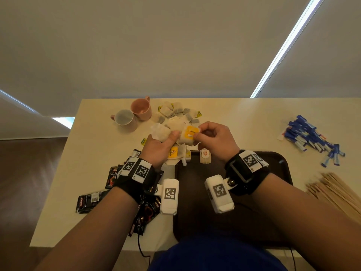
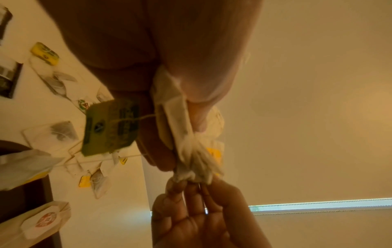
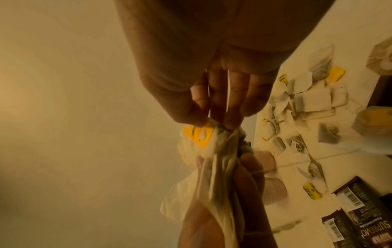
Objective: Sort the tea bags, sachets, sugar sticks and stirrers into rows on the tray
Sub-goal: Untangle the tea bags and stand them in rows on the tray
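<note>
left hand: raised above the counter, fingers curled round a bunch of tea bags, thumb pressed on top; green-yellow tag dangling on a string below the grip.
right hand: fingertips pinched on the end of a yellow-labelled tea bag at the 3 o'clock side of the bunch.
tray: dark, at 6 o'clock on the counter; one tea bag with a red-marked tag lying at its far edge.
loose tea bags: scattered at 12 o'clock, beyond the hands.
coffee sachets: dark, heaped at 8 o'clock, beside the tray.
sugar sticks: blue, piled at 2 o'clock.
stirrers: wooden, bundled at 4 o'clock.
mugs: white-lined mug touching pink mug, at 11 o'clock.
</note>
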A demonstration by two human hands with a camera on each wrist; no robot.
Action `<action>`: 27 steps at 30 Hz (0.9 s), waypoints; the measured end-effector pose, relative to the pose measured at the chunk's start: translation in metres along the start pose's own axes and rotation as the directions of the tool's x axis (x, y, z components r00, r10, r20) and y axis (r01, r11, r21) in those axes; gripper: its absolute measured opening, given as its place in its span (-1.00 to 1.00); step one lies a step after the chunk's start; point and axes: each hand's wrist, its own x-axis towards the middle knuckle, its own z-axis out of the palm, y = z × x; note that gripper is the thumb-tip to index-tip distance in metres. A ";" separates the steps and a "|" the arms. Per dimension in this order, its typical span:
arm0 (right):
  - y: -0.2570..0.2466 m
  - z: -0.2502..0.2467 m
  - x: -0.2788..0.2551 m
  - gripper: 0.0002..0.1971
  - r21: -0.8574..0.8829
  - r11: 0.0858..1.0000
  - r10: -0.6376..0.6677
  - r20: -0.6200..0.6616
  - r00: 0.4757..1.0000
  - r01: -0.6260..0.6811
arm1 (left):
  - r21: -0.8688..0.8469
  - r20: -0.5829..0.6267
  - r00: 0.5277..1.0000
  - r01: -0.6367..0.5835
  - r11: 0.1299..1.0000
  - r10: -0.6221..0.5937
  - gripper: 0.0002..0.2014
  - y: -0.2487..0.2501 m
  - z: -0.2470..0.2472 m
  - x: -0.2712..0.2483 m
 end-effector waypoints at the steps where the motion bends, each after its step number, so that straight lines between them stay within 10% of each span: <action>1: 0.000 -0.001 0.000 -0.92 0.025 1.000 0.016 0.002 1.000 -0.017 | 0.008 -0.004 1.000 -0.014 1.000 0.014 -0.48 -0.003 -0.002 0.001; 6: 0.015 -0.016 0.009 -0.91 0.153 0.981 0.129 -0.080 0.988 -0.116 | 0.004 -0.065 0.998 0.022 1.000 -0.022 -0.23 -0.010 -0.012 0.004; 9: 0.046 -0.020 0.019 -0.90 -0.057 0.978 0.192 -0.148 0.970 -0.202 | -0.016 -0.077 0.997 0.021 1.000 -0.023 -0.17 -0.019 -0.018 0.009; 15: 0.100 0.010 0.035 -0.94 -0.627 0.741 0.267 -0.055 0.962 -0.241 | -0.015 -0.060 0.998 0.028 1.000 -0.029 -0.22 -0.022 -0.021 0.011; 27: 0.131 0.034 0.044 -0.95 -0.656 0.681 0.294 -0.164 0.942 -0.327 | 0.021 -0.054 0.998 -0.016 1.000 0.017 -0.68 -0.016 -0.025 0.007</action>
